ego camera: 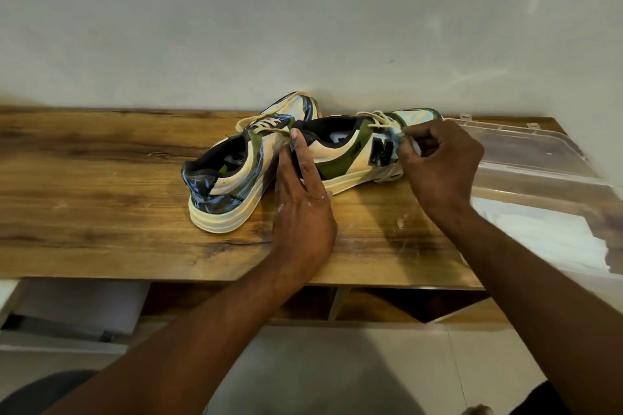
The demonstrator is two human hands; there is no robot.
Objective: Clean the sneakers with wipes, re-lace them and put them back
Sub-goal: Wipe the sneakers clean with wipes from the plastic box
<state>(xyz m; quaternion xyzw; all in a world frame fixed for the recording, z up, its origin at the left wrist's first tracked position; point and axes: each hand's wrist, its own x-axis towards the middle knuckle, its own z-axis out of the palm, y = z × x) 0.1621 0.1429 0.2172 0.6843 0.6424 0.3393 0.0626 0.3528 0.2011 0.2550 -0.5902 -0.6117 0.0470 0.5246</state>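
1. Both sneakers sit on your wooden bench [101, 185], up near the back wall [303, 10], heels toward you and toes angled away.
2. The left sneaker [222, 185] stands on its sole, not touched by either hand. Its cream laces [266, 123] lie loose across the tongue.
3. The right sneaker [347, 155] is the one you're working on: cream and olive green, with a big dark logo on the side facing you.
4. Your left hand [303, 202] is flat with the fingers straight, pressed against the heel end of that right sneaker, steadying it. Fingertips reach up to the collar.
5. Your right hand [438, 165] has its fingers curled, pinching a small bunched white wipe [403, 140] against the side of the sneaker, right beside the logo.
6. The wipe is mostly hidden under your fingers, so I can't tell how much of it there is.
7. A clear plastic box [539, 158] sits on the right end of the bench, just beside your right hand.
8. White smudges [401, 222] show on the bench below the right sneaker.
9. Under the bench edge there are open wooden shelf compartments [333, 303].
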